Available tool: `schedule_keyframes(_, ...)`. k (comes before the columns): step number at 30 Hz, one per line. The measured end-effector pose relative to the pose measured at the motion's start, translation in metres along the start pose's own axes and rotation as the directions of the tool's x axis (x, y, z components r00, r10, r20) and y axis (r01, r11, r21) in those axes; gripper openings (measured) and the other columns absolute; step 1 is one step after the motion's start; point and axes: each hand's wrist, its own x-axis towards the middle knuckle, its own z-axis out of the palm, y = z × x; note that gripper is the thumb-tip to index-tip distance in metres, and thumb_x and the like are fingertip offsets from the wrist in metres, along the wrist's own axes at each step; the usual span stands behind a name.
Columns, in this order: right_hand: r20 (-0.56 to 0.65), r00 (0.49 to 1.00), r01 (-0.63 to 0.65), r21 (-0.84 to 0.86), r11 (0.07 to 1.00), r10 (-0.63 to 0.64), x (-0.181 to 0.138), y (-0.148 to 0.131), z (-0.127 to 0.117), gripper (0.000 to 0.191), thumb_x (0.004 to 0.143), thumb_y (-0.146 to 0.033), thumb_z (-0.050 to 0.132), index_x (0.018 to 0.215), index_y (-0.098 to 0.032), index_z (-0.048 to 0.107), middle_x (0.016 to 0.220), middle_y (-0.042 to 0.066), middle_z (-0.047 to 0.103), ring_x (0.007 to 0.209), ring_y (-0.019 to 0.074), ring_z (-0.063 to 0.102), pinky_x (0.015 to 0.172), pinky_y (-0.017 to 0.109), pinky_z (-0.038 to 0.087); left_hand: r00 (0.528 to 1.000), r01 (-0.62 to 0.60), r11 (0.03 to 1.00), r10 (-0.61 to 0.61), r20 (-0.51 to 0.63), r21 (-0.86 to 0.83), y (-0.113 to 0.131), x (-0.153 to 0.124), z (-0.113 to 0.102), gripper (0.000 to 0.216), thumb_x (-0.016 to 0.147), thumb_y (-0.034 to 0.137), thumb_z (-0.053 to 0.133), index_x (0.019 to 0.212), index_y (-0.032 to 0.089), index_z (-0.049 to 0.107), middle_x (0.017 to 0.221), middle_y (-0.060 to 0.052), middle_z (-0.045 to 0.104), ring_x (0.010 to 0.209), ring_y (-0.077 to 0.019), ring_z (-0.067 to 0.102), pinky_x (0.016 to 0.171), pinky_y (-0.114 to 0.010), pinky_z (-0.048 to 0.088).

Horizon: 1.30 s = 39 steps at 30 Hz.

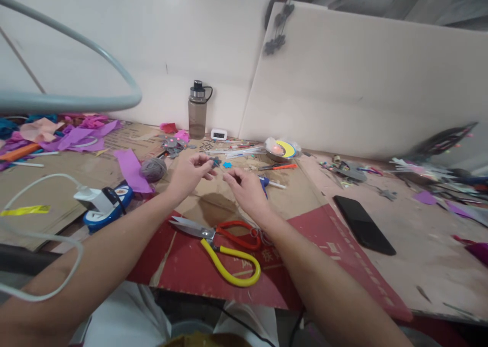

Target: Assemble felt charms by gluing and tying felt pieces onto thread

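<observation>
My left hand [188, 173] is raised over the cardboard, its fingers pinched on a small grey felt piece [216, 161]. My right hand [247, 189] is just to its right, fingers curled in a pinch near the same piece; what it holds is too thin to make out. A small blue flower cut-out [227, 165] lies on the cardboard just beyond the fingertips. Scissors with red and yellow handles [224, 245] lie below both hands on a red sheet [324, 235].
A grey yarn ball [153, 169], purple and pink felt scraps [76, 136], a water bottle [197, 111], a small clock [218, 134], a bowl of bits [281, 149], a black phone [363, 224], and a white charger on a blue power strip [102, 204] surround the work spot.
</observation>
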Motion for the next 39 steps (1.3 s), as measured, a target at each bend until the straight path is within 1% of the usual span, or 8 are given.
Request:
schedule_keyframes(7, 0.246, 0.960, 0.132, 0.018, 0.991, -0.132, -0.007, -0.007, 0.006, 0.021, 0.091, -0.026, 0.047, 0.081, -0.019, 0.065, 0.076, 0.000, 0.065, 0.072, 0.0122, 0.055, 0.067, 0.023, 0.038, 0.958, -0.069, 0.954, -0.018, -0.285, -0.290, -0.006, 0.024, -0.023, 0.018, 0.072, 0.027, 0.070, 0.078, 0.015, 0.058, 0.070, 0.000, 0.064, 0.065, -0.0137, 0.069, 0.051, -0.019, 0.050)
schedule_keyframes(13, 0.580, 0.774, 0.296, 0.022, 0.955, -0.254, -0.021, -0.022, 0.002, 0.029, 0.094, -0.032, 0.046, 0.080, -0.020, 0.069, 0.078, 0.002, 0.069, 0.071, 0.0132, 0.057, 0.065, 0.024, 0.038, 0.939, -0.058, 0.886, -0.108, -0.327, -0.460, -0.006, 0.029, -0.033, 0.009, 0.074, 0.021, 0.066, 0.078, 0.016, 0.059, 0.079, -0.003, 0.070, 0.075, -0.0128, 0.070, 0.049, -0.015, 0.047)
schedule_keyframes(16, 0.474, 0.867, 0.182, -0.017, 0.983, -0.152, -0.017, -0.009, -0.011, 0.040, 0.095, -0.042, 0.039, 0.083, -0.019, 0.069, 0.082, 0.004, 0.070, 0.075, 0.0154, 0.061, 0.068, 0.026, 0.041, 0.954, -0.050, 0.891, -0.091, -0.285, -0.451, -0.007, 0.026, -0.030, 0.013, 0.073, 0.024, 0.068, 0.078, 0.016, 0.059, 0.078, -0.003, 0.069, 0.076, -0.0136, 0.070, 0.051, -0.016, 0.048)
schedule_keyframes(18, 0.238, 0.971, -0.014, -0.060, 0.998, 0.028, -0.010, 0.009, -0.025, 0.047, 0.096, -0.047, 0.033, 0.083, -0.018, 0.068, 0.076, 0.005, 0.069, 0.070, 0.0167, 0.062, 0.065, 0.027, 0.042, 0.969, -0.053, 0.902, -0.057, -0.241, -0.428, -0.005, 0.023, -0.025, 0.019, 0.072, 0.027, 0.071, 0.079, 0.015, 0.058, 0.076, -0.002, 0.068, 0.074, -0.0140, 0.070, 0.052, -0.017, 0.049)
schedule_keyframes(22, -0.141, 0.966, -0.249, -0.298, 0.922, 0.215, -0.002, 0.051, -0.045, 0.038, 0.090, -0.046, 0.044, 0.076, -0.017, 0.064, 0.075, 0.009, 0.068, 0.070, 0.0199, 0.062, 0.063, 0.029, 0.042, 0.981, -0.072, 0.917, -0.006, -0.193, -0.393, 0.001, 0.017, -0.018, 0.024, 0.069, 0.028, 0.074, 0.080, 0.014, 0.059, 0.075, -0.002, 0.066, 0.070, -0.0142, 0.070, 0.051, -0.018, 0.050)
schedule_keyframes(26, -0.180, 0.923, -0.383, -0.348, 0.856, 0.340, -0.007, 0.080, -0.041, 0.026, 0.067, -0.039, 0.072, 0.061, -0.020, 0.055, 0.059, 0.007, 0.061, 0.061, 0.0203, 0.060, 0.056, 0.028, 0.040, 0.978, -0.089, 0.909, 0.003, -0.207, -0.407, 0.007, 0.016, -0.018, 0.022, 0.069, 0.027, 0.072, 0.080, 0.014, 0.058, 0.075, -0.001, 0.065, 0.068, -0.0137, 0.069, 0.049, -0.018, 0.048)
schedule_keyframes(31, -0.167, 0.916, -0.395, -0.210, 0.894, 0.365, -0.005, 0.087, -0.031, 0.013, 0.064, -0.022, 0.067, 0.061, -0.021, 0.055, 0.050, 0.001, 0.056, 0.049, 0.0161, 0.055, 0.047, 0.026, 0.037, 0.980, -0.080, 0.910, -0.003, -0.200, -0.406, 0.001, 0.018, -0.022, 0.023, 0.070, 0.029, 0.072, 0.081, 0.014, 0.059, 0.077, -0.002, 0.066, 0.068, -0.0135, 0.069, 0.048, -0.017, 0.047)
schedule_keyframes(39, -0.190, 0.949, -0.210, 0.207, 0.956, 0.250, -0.007, 0.029, -0.025, 0.027, 0.077, -0.029, 0.054, 0.103, -0.020, 0.056, 0.087, 0.006, 0.068, 0.071, 0.0176, 0.064, 0.068, 0.030, 0.051, 0.979, 0.129, 0.932, -0.175, -0.108, -0.339, -0.009, 0.011, -0.013, 0.022, 0.068, 0.029, 0.073, 0.078, 0.013, 0.060, 0.072, -0.002, 0.066, 0.064, -0.0133, 0.068, 0.045, -0.017, 0.043)
